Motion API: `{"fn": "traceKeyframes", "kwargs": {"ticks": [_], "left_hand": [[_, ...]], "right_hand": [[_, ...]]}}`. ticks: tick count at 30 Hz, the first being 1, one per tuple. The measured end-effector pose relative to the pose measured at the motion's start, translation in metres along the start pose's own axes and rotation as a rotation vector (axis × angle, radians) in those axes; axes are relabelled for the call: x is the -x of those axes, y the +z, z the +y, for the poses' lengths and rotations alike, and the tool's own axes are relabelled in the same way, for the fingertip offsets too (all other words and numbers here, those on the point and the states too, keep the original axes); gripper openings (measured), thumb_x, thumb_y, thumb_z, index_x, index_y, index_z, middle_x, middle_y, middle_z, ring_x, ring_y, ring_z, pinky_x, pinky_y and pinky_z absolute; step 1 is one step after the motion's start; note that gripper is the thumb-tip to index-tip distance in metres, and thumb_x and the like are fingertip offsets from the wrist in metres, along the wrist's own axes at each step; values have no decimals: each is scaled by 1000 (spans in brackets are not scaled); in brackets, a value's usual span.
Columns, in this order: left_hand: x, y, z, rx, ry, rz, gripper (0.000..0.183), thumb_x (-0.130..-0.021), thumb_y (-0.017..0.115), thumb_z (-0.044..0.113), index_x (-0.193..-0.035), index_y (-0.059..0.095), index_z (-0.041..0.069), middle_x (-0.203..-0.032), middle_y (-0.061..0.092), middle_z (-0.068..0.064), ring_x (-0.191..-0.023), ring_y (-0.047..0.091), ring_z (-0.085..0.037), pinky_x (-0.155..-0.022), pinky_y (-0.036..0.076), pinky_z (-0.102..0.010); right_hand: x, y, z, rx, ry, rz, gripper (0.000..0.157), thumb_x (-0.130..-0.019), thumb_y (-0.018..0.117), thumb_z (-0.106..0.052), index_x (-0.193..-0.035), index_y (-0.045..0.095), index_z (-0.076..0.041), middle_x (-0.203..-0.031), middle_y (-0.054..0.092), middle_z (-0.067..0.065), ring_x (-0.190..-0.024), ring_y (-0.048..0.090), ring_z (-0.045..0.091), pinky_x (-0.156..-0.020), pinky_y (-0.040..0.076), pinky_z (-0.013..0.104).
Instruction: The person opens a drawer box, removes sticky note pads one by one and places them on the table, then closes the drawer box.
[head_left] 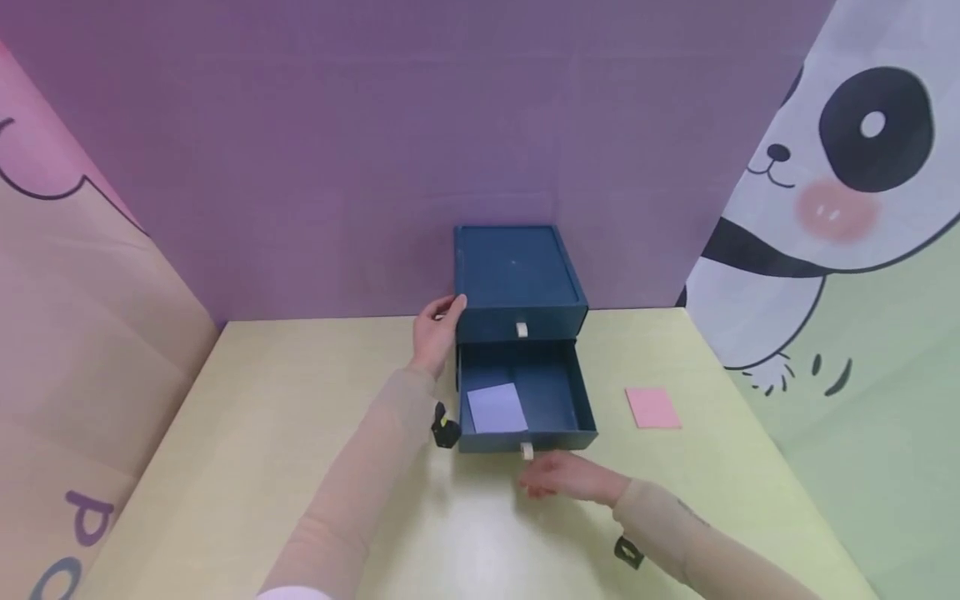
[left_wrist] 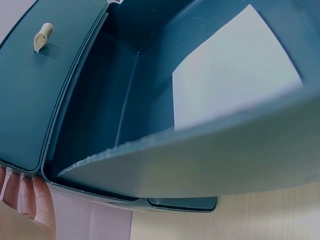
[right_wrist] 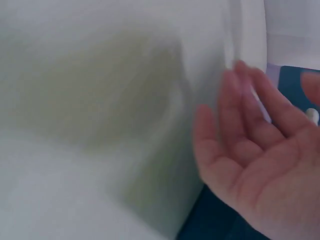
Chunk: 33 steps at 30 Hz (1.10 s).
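A dark blue two-drawer box (head_left: 517, 262) stands at the back of the table, its lower drawer (head_left: 551, 387) pulled out and its upper drawer closed. A light purple square of paper (head_left: 497, 408) lies in the left part of the lower drawer. My left hand (head_left: 435, 333) rests against the box's left side by the front corner, fingers extended along it in the left wrist view. Just below the lower drawer's pale pull tab (head_left: 527, 451), my right hand (head_left: 566, 477) hovers with loosely bent fingers and holds nothing; its fingers look blurred in the right wrist view.
A pink square of paper (head_left: 653, 408) lies on the pale table (head_left: 300, 417) to the right of the drawer. Behind the box rises a purple backdrop (head_left: 337, 167), and printed panels, one with a panda (head_left: 825, 208), flank the table.
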<state>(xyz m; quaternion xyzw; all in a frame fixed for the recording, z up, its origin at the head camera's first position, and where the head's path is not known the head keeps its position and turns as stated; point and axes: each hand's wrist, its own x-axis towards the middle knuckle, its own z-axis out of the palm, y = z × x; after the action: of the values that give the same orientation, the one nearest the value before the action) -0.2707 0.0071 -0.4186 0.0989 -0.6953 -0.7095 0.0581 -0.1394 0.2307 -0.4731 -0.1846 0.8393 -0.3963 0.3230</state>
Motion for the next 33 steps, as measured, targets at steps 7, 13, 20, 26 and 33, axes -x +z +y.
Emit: {"fn": "traceKeyframes", "kwargs": {"ticks": [7, 13, 20, 26, 33], "left_hand": [[0, 0, 0, 4, -10, -5, 49, -89, 63, 42, -126, 58, 11, -125, 57, -6, -108, 51, -21, -100, 43, -38], [0, 0, 1, 6, -12, -3, 49, -89, 62, 42, -127, 58, 11, -126, 56, -5, -110, 51, -22, -100, 43, -38], [0, -1, 1, 13, -9, -1, 49, -89, 63, 41, -127, 58, 10, -126, 57, -6, -109, 51, -22, -100, 43, -39], [-1, 0, 0, 18, -2, 1, 49, -89, 63, 41, -126, 58, 10, -126, 56, -7, -109, 51, -22, -100, 43, -38], [-2, 1, -1, 27, 9, 11, 50, -88, 64, 41, -126, 58, 9, -125, 57, -8, -108, 52, -23, -99, 44, -38]], "right_hand": [[7, -8, -26, 250, -42, -123, 31, -96, 52, -28, -111, 66, -6, -93, 67, 0, -85, 60, 8, -81, 49, 30], [9, -20, -51, 350, -77, -174, 34, -96, 52, -32, -117, 64, -9, -109, 67, -1, -103, 60, 10, -90, 48, 30], [11, -38, -71, 318, -119, -166, 35, -98, 48, -34, -121, 62, -12, -118, 64, 0, -108, 58, 15, -95, 46, 36], [8, -54, -89, 225, -152, -112, 36, -99, 48, -28, -124, 59, -5, -109, 67, 5, -102, 61, 20, -94, 47, 41], [-9, -73, -110, 218, -145, -34, 37, -98, 48, -34, -125, 59, -11, -110, 65, 5, -103, 60, 23, -96, 46, 45]]}}
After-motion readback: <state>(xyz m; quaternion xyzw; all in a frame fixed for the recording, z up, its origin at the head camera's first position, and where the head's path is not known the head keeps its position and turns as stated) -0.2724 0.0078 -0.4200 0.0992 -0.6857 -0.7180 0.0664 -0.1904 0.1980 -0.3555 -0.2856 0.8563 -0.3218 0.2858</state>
